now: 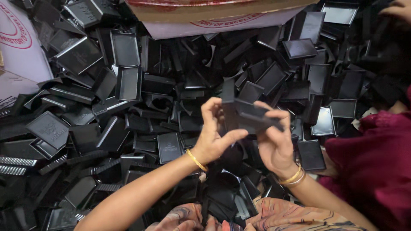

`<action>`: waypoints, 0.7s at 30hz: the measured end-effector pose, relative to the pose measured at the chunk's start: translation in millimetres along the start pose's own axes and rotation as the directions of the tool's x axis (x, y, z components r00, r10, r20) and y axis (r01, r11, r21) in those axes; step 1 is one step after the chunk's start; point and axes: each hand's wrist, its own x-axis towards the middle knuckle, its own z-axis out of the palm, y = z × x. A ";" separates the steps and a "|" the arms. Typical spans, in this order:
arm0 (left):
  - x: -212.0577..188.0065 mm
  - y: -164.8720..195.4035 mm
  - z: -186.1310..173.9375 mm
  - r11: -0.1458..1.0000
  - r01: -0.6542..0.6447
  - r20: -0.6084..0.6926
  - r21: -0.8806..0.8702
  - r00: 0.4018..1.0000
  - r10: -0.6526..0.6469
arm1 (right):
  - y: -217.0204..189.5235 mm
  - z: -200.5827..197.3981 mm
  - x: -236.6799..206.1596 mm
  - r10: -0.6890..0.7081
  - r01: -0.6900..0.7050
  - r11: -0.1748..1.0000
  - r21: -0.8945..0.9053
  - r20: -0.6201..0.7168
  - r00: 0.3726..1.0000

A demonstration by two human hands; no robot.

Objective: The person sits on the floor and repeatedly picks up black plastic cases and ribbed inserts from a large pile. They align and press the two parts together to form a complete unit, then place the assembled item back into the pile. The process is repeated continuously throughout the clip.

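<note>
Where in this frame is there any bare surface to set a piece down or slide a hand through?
Hardly anywhere. The heap of black plastic pieces covers everything from the white sheet at left to the cardboard box at top. Only those two show bare surface. It is tightest around the left hand and right hand, both gripping a black piece, beside a maroon sleeve.

Black plastic box parts (248, 114) look smooth and faintly glossy; the pile of lids (128, 81) beneath shines likewise. Bangles (196, 160) gleam like polished metal.
</note>
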 end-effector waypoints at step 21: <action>3.4 25.8 -18.2 0.808 -0.304 0.354 0.505 0.927 0.127 | 2.9 -44.8 -15.1 0.129 -0.003 0.885 -0.465 0.239 0.962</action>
